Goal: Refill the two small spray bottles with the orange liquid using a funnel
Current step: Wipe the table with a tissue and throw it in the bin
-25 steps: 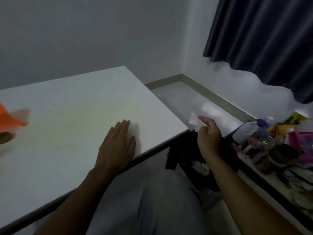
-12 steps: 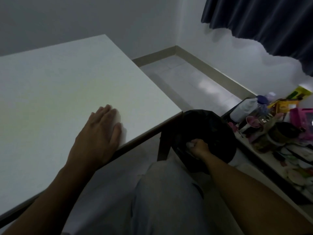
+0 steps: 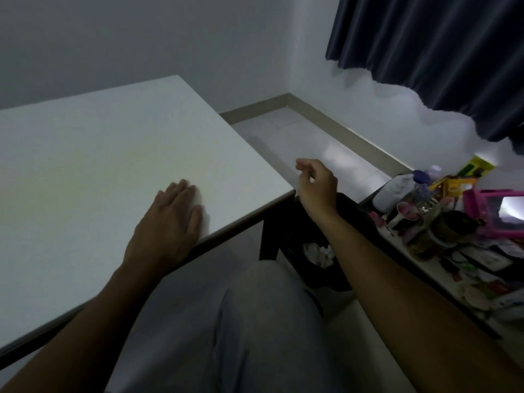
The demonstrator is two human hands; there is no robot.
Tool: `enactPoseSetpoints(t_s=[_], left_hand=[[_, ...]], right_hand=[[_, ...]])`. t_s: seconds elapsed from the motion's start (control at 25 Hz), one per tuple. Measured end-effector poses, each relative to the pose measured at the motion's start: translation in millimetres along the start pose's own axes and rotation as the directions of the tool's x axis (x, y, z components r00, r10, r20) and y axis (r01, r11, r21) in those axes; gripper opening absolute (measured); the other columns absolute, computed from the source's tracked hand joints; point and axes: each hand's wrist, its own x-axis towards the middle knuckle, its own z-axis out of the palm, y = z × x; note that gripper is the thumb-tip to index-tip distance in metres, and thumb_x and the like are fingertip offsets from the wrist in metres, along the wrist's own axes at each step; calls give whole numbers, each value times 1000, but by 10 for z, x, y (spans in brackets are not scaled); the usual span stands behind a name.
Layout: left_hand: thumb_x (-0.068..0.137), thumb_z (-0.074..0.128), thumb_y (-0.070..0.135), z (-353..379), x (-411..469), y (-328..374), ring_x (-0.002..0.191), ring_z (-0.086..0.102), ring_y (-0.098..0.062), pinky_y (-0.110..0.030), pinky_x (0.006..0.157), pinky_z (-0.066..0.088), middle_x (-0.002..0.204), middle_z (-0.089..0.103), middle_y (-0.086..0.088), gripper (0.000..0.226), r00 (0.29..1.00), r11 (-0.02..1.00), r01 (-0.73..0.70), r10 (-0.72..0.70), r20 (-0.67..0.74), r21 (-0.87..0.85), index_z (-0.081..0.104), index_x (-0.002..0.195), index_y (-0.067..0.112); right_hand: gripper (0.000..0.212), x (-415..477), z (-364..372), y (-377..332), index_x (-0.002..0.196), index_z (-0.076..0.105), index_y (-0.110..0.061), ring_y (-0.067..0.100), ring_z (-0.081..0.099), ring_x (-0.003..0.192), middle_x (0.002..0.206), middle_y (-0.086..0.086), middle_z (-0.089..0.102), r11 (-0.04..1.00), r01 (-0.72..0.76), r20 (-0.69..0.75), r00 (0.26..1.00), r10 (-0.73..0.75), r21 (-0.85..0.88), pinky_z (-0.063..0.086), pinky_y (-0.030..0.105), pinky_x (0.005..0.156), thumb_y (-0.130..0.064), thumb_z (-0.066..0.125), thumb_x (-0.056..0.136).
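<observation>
No spray bottle, funnel or orange liquid shows in the head view. My left hand [image 3: 170, 219] lies flat, palm down, on the white table [image 3: 85, 171] near its front right edge, fingers together and holding nothing. My right hand [image 3: 316, 184] hangs in the air just past the table's right corner, above a black bin [image 3: 351, 222]. Its fingers are loosely curled and apart, with nothing in them.
The black bin stands beside the table leg [image 3: 268, 239] and has crumpled white tissue [image 3: 319, 253] inside. A low shelf [image 3: 453, 251] at the right is crowded with bottles, cups and a pink case. My grey-trousered knee [image 3: 255, 321] is below the table edge. A dark curtain [image 3: 439, 46] hangs at the upper right.
My right hand carried a white tissue down into the black bin, let it go, and has risen empty to the table's corner. The left hand stayed flat on the table.
</observation>
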Motion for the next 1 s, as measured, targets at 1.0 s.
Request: enactPoseSetpoints(t_s=[1.0], left_hand=[[96, 13, 60, -824, -1245, -1433, 148, 8, -14, -34, 121, 4, 160, 13, 6, 65, 913, 917, 375, -342, -222, 131, 22, 152, 27]], right_hand=[[81, -1443, 1874, -1341, 157, 26, -17, 12, 12, 154, 166, -3, 16, 466, 883, 812, 311, -495, -54, 2, 28, 123, -58, 1, 92]])
